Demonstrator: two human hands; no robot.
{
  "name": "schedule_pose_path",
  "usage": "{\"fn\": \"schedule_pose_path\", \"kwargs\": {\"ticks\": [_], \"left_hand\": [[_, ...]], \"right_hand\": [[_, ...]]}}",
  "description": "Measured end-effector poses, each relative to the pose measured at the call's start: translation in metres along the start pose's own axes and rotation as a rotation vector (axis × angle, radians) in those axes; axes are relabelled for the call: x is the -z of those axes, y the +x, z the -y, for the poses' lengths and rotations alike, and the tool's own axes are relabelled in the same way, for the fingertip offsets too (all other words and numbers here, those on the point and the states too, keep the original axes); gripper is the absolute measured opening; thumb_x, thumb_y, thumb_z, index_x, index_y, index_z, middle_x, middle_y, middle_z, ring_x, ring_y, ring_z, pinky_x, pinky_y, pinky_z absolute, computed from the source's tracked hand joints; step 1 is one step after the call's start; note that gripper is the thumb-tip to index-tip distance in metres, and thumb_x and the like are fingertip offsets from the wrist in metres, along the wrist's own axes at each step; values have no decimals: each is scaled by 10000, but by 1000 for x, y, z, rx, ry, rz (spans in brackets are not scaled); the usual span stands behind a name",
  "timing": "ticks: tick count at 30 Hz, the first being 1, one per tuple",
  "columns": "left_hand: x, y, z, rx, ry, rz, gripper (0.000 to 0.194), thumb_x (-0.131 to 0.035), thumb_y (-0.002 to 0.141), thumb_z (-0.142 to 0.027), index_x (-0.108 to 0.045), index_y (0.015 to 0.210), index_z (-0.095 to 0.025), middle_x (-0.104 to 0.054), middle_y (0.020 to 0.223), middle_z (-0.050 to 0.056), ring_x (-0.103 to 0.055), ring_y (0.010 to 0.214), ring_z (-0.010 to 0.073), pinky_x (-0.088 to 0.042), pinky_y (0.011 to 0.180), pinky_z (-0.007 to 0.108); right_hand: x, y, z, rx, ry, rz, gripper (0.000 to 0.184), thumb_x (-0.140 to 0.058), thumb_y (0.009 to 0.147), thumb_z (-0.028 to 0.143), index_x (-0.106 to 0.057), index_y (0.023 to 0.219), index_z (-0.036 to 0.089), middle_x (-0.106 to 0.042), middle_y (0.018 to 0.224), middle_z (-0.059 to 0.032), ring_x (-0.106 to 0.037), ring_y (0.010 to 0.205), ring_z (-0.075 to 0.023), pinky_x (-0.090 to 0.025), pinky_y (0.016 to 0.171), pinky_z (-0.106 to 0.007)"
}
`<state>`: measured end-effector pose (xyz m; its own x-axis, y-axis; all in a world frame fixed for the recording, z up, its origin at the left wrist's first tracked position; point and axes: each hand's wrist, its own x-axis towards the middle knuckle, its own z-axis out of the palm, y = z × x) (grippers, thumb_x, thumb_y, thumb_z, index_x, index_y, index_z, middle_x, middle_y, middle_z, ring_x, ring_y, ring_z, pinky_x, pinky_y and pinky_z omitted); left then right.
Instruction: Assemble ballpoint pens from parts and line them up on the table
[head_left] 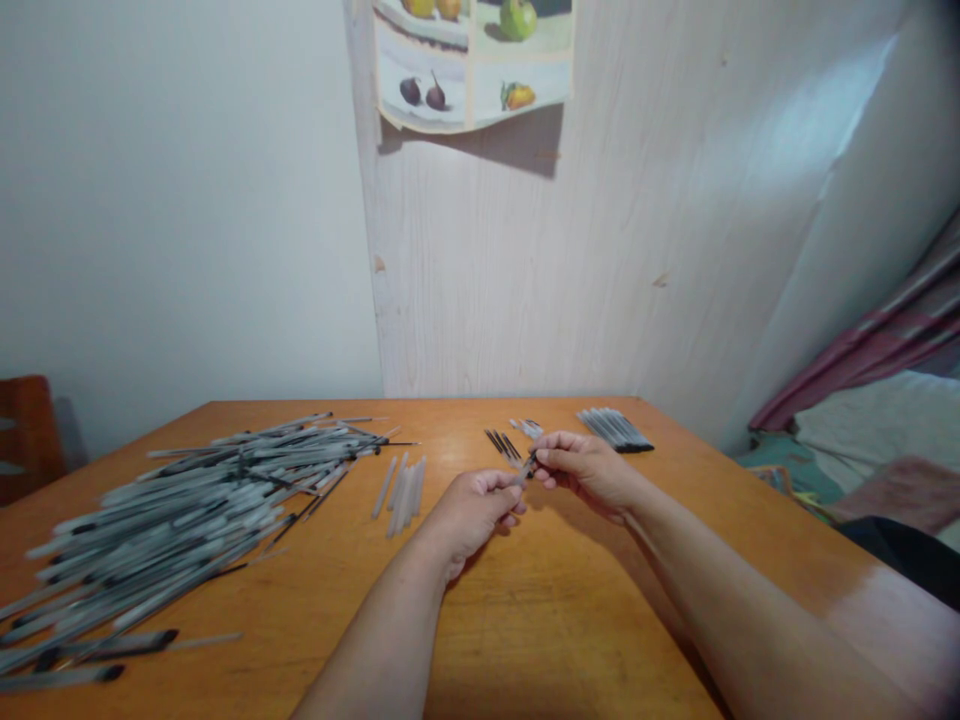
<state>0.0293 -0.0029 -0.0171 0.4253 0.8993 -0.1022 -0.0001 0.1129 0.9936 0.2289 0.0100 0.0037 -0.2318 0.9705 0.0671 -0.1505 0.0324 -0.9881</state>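
Over the middle of the table, my left hand point(484, 510) pinches the near end of a slim translucent pen point(524, 472). My right hand point(581, 468) is closed on its dark far end, fingertips close to those of my left. Just beyond the hands lie several short black pen parts point(501, 444) in a row and some small clear pieces point(525, 427). Left of my left hand, several whitish translucent tubes point(405, 492) lie roughly parallel. A neat row of pens point(615, 430) with black ends is behind my right hand.
A large loose heap of translucent pens with black tips point(202, 510) covers the table's left side. The wooden table point(540, 630) meets a wall at the back, where a fruit picture point(472, 70) hangs. A chair point(28, 430) stands at left; bedding point(877, 420) is at right.
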Motion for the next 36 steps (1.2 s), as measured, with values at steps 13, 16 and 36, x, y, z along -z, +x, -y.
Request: {"fn": "schedule_pose_path", "kwargs": {"ticks": [13, 16, 36], "left_hand": [[1, 3, 4, -30, 26, 17, 309, -676, 773, -375, -682, 959, -128, -661, 813, 50, -530, 621, 91, -377, 626, 246], [1, 4, 5, -41, 25, 19, 320, -663, 783, -367, -690, 998, -131, -666, 838, 58, -536, 644, 97, -388, 630, 246], [-3, 0, -1, -118, 50, -16, 406, -671, 764, -450, -699, 1002, -122, -671, 837, 71, -544, 630, 113, -389, 592, 247]], "right_hand": [[0, 0, 0, 1, -51, 11, 248, -803, 714, 347, -683, 817, 156, -672, 709, -20, -585, 618, -98, -466, 611, -236], [-1, 0, 0, 0, -45, 10, 257, -803, 718, 360, -675, 809, 157, -674, 712, -22, -586, 616, -99, -467, 612, -239], [-11, -2, 1, 54, 29, 37, 294, -746, 789, 425, -631, 880, 171, -675, 755, -30, -578, 614, -95, -440, 587, -222]]}}
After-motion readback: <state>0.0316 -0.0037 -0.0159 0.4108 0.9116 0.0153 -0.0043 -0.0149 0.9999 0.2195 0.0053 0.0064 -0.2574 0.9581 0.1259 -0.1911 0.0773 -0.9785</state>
